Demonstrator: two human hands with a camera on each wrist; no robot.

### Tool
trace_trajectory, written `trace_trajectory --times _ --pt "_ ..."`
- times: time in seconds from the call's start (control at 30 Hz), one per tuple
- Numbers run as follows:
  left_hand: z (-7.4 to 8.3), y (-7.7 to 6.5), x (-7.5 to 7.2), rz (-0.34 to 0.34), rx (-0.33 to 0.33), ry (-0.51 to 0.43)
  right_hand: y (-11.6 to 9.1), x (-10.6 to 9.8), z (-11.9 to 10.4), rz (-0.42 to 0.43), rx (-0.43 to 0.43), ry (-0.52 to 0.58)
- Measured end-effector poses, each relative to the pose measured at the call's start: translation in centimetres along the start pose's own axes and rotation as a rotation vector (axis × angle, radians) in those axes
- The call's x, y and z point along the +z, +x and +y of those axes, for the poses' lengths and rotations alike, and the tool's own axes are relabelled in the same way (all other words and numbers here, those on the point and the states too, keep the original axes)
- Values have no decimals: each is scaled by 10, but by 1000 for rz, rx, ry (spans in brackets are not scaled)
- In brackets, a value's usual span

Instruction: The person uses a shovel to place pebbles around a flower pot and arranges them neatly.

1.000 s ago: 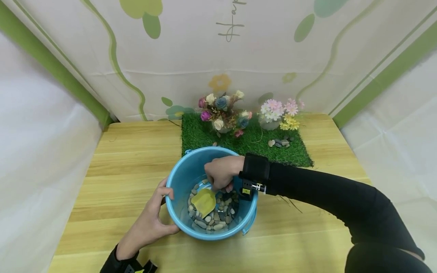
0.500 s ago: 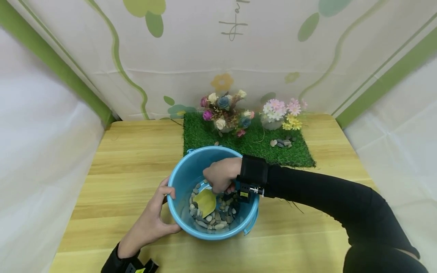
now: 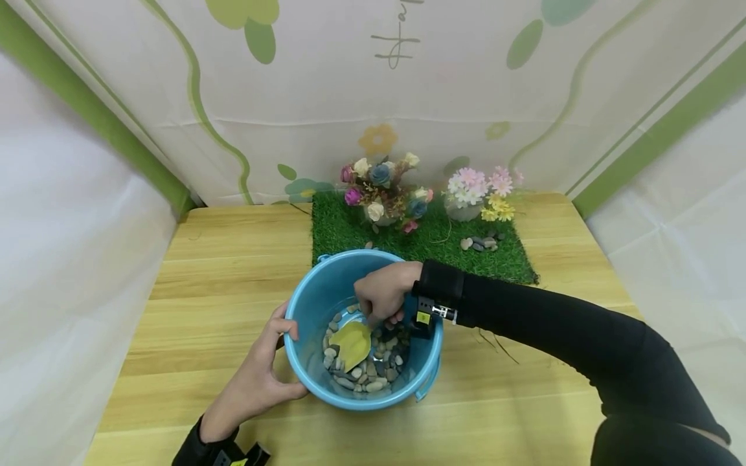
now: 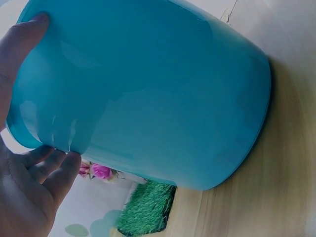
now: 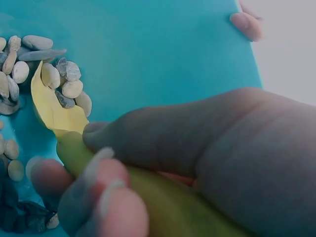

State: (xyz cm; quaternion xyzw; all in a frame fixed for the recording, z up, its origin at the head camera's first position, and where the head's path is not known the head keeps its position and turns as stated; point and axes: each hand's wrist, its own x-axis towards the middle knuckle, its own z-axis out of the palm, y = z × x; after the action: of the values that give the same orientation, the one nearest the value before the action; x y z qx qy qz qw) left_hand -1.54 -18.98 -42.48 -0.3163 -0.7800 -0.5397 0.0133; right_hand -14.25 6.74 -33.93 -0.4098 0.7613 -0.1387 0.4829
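Inside a blue bucket (image 3: pixel 315 291), my right hand (image 3: pixel 384 291) grips the handle of a small yellow toy shovel (image 3: pixel 353 343). Fingers and thumb wrap that handle in the right wrist view, and the yellow blade (image 5: pixel 52 106) points away from the hand. Pebbles (image 3: pixel 375 383) lie around the bucket's bottom. Several pebbles (image 5: pixel 71 89) sit at the blade's edge; whether they rest on it I cannot tell. My left hand (image 3: pixel 256 378) holds the bucket's left side, fingertips hooked over the rim and thumb against the outer wall. The handle is mostly hidden in the head view.
Behind the bucket lies a green turf mat (image 3: pixel 428 249) bearing a mixed flower arrangement (image 3: pixel 381 188), a pot of pink and yellow flowers (image 3: pixel 474 194) and a few stones (image 3: pixel 480 243). The wooden table (image 3: pixel 221 272) is enclosed by a patterned cloth (image 3: pixel 326 84).
My right hand has shifted slightly right inside the bucket, and the shovel's blade has turned a little with it. My left hand keeps its hold on the rim.
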Motion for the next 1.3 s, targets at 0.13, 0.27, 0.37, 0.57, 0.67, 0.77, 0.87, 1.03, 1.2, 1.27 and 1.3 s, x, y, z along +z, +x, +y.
trace_trajectory --times 0.13,0.27,0.37,0.57,0.67,0.77,0.87,1.03,1.2,1.27,1.3 --pt "1 1 0 0 11 -4 -2 -4 0 -9 -9 4" --pt "1 1 -1 -3 11 -6 -4 -8 -1 -22 -38 -15" --pt "2 2 -1 -5 8 -7 -7 -12 -3 -40 -77 -5" --pt "1 1 -1 -2 -6 -3 -6 -14 -3 -66 -118 41" --pt "0 0 -1 3 -6 6 -5 -13 -1 -65 -114 36" --pt "0 -1 -1 6 -14 9 -5 -13 -1 -70 -117 23" --pt "0 -1 -1 3 -15 7 -5 -13 0 -73 -130 6" --pt "0 -1 -1 -3 -16 3 -9 -14 0 -77 -180 -2" --pt "0 0 -1 -3 0 1 -14 -16 1 -88 -218 14" --pt "0 0 -1 -3 7 -1 -16 -17 1 -91 -226 18" --pt "0 0 0 -2 8 -2 -16 -18 2 -91 -229 21"
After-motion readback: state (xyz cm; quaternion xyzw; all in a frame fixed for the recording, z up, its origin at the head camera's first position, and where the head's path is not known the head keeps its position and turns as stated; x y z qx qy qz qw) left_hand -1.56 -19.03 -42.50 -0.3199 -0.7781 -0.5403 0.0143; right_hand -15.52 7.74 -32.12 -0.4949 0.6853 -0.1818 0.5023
